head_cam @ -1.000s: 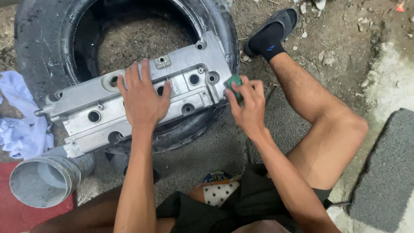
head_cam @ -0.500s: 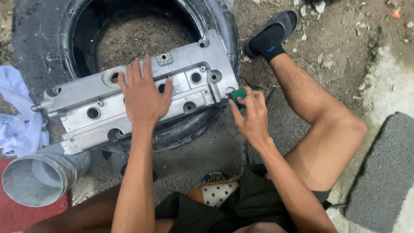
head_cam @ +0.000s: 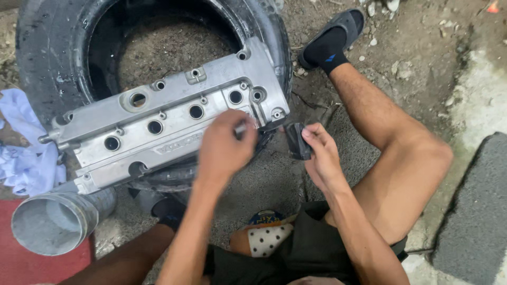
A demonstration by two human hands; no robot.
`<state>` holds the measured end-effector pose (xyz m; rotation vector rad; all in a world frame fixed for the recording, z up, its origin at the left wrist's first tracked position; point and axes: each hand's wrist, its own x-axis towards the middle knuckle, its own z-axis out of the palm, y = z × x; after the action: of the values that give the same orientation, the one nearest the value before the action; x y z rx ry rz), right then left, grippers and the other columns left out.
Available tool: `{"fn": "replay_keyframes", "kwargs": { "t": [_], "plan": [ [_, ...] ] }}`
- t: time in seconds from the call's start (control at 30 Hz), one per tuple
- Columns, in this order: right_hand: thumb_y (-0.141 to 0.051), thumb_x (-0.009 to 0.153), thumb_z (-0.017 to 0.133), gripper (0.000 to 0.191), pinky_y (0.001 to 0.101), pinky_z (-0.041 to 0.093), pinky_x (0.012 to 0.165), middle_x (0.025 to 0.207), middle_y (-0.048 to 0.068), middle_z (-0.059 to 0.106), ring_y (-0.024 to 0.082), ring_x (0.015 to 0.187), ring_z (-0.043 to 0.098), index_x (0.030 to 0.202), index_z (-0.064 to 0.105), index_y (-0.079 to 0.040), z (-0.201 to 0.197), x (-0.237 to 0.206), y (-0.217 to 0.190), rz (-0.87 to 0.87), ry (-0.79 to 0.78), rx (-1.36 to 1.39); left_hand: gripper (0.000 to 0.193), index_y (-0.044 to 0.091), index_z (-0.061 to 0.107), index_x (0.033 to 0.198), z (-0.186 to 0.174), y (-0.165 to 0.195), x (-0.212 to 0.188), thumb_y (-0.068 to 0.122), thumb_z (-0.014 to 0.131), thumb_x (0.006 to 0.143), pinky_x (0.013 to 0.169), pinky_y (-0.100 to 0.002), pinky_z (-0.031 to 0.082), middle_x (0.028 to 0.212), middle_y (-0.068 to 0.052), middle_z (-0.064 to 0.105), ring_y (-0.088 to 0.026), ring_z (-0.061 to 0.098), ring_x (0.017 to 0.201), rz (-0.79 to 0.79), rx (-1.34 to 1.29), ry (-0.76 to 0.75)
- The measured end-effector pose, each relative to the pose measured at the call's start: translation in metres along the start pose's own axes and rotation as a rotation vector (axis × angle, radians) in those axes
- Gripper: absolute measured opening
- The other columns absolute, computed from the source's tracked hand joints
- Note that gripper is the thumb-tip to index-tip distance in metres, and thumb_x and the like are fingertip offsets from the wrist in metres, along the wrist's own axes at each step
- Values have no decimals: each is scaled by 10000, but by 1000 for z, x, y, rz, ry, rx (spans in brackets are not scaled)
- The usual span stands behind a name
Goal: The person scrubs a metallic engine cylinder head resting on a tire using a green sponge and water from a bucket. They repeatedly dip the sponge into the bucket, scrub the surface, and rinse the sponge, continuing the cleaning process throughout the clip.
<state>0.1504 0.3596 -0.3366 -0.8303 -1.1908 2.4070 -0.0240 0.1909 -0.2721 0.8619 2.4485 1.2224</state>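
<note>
A silver metal engine valve cover (head_cam: 158,124) lies across a black rubber tyre (head_cam: 47,53) on the dirt. My left hand (head_cam: 224,145) rests on the cover's near right edge, fingers curled over it. My right hand (head_cam: 319,153) is just right of the cover's end, off the metal, and pinches a small dark folded scrubbing pad (head_cam: 297,141) between thumb and fingers. The pad stands edge-up and touches nothing else.
A shiny metal pipe (head_cam: 53,221) lies on a red mat (head_cam: 31,264) at the lower left. A crumpled white cloth (head_cam: 24,148) sits left of the tyre. A grey concrete block (head_cam: 475,211) is at the right. My right leg in a black sock and sandal (head_cam: 330,42) stretches past the tyre.
My left hand slid from the middle of the cover toward its right end. My right hand pulled the pad off the cover's corner and turned it, dark side showing.
</note>
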Motion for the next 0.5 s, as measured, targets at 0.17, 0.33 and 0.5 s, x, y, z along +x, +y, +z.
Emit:
{"fn": "replay_keyframes", "kwargs": {
  "t": [0.17,0.33,0.5],
  "plan": [
    [-146,1063,566,151,357,536,1044,1353,207,639,217,1205,645,1159,517,-40,20,-9,0,-64,-138,20,214,-9,717,1046,30,50,-34,141,771,903,764,-328,616,1031,-139,739,-244,776,884,-5,-338,-42],
    [-77,1052,610,174,348,513,1048,1431,207,585,214,1233,608,1166,488,-27,22,-18,-5,-201,-158,-59,277,-35,689,1105,32,66,-44,84,795,879,848,-321,630,1143,-161,722,-258,776,996,-10,-417,57],
    [-66,1051,631,171,361,507,1094,1450,232,565,214,1276,595,1147,501,-11,22,-24,-6,-306,-146,-77,340,-36,682,1163,38,73,-49,74,809,867,905,-329,636,1195,-175,720,-268,769,1059,6,-441,97]
  ]
}}
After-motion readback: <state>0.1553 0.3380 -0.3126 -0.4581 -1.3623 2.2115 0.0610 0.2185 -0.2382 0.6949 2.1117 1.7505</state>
